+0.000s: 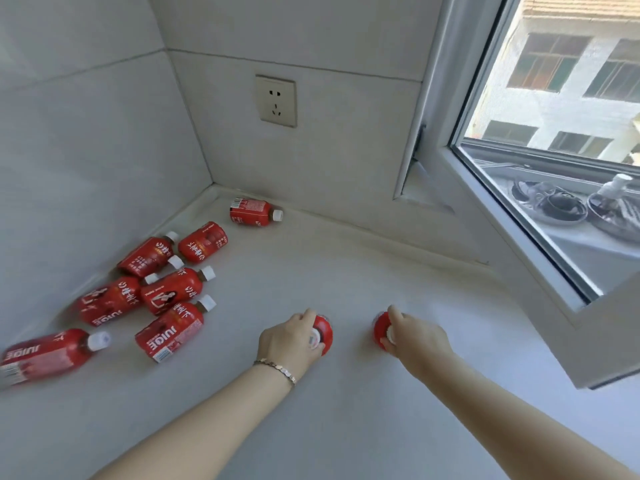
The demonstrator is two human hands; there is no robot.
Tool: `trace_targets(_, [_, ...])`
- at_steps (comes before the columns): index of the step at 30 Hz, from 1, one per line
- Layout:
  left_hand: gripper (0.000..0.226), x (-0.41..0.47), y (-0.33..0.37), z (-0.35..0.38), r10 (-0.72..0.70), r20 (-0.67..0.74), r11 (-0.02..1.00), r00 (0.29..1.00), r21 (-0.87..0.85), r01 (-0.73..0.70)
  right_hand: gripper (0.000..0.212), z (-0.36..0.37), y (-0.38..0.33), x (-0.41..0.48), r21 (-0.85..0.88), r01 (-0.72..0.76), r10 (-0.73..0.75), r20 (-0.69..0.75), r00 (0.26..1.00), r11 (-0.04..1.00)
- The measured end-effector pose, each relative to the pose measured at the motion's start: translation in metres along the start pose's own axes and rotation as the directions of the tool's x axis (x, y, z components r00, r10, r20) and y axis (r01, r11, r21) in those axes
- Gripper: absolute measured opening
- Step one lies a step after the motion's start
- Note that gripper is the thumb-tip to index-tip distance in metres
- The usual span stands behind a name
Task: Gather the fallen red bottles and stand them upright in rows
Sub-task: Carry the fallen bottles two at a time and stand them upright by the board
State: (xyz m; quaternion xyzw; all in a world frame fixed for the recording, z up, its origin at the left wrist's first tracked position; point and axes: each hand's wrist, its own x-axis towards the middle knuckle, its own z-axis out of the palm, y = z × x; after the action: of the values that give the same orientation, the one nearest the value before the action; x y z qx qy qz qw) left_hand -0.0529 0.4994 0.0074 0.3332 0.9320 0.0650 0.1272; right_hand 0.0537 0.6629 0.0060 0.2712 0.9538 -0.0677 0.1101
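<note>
Head view shows the left hand closed on the cap end of one upright red bottle and the right hand closed likewise on a second upright bottle, the two standing apart on the pale tabletop toward its window-side edge. That looks like the start of a first row, so the task is barely begun: seven fallen bottles lie on their sides, six clustered along the left wall edge and one in the far corner. The tabletop is smooth, grey-white and bare elsewhere, set into tiled walls with a wall socket, beside a window onto neighbouring buildings.
</note>
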Motion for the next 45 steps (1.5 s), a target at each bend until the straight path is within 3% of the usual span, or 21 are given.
trace_targets(2, [0.03, -0.045, -0.006, 0.001, -0.026, -0.011, 0.997, 1.0, -0.067, 0.025, 0.044, 0.008, -0.01, -0.031, -0.057, 0.089, -0.088, 0.014, 0.996, 0.994])
trace_targets(7, [0.027, -0.167, -0.03, -0.009, -0.117, -0.092, 0.983, 0.989, -0.152, 0.102, 0.033, 0.013, -0.055, -0.096, 0.092, 0.197, -0.203, 0.054, 0.978, 0.976])
trace_targets(12, [0.03, -0.277, -0.077, -0.024, -0.367, -0.15, 0.915, 0.918, -0.236, 0.327, 0.036, -0.001, -0.14, -0.164, 0.182, 0.415, -0.439, 0.116, 0.891, 0.891])
trace_targets(16, [0.036, -0.357, -0.124, -0.038, -0.55, -0.178, 0.821, 0.816, -0.296, 0.488, 0.038, -0.017, -0.222, -0.218, 0.201, 0.583, -0.61, 0.114, 0.785, 0.788])
trace_targets(21, [0.027, -0.47, -0.193, -0.045, -0.751, -0.236, 0.655, 0.617, -0.387, 0.649, 0.037, -0.021, -0.328, -0.299, 0.123, 0.772, -0.781, 0.138, 0.609, 0.624])
trace_targets(24, [0.026, -0.544, -0.232, -0.04, -0.839, -0.239, 0.542, 0.489, -0.453, 0.708, 0.038, -0.008, -0.39, -0.347, 0.083, 0.842, -0.841, 0.164, 0.516, 0.533])
trace_targets(28, [0.025, -0.649, -0.287, -0.022, -0.906, -0.204, 0.423, 0.372, -0.481, 0.768, 0.037, 0.028, -0.474, -0.412, 0.074, 0.893, -0.881, 0.217, 0.421, 0.445])
trace_targets(36, [0.023, -0.838, -0.407, 0.036, -0.984, -0.05, 0.177, 0.174, -0.452, 0.874, 0.037, 0.118, -0.621, -0.534, 0.094, 0.923, -0.883, 0.342, 0.323, 0.374])
trace_targets(42, [0.023, -0.907, -0.491, 0.06, -0.998, 0.023, 0.041, 0.058, -0.451, 0.891, 0.035, 0.173, -0.688, -0.588, 0.265, 0.858, -0.868, 0.372, 0.329, 0.439])
trace_targets(45, [0.026, -0.927, -0.519, 0.068, -0.998, 0.043, -0.052, -0.036, -0.484, 0.874, 0.036, 0.191, -0.723, -0.611, 0.309, 0.851, -0.882, 0.352, 0.312, 0.425])
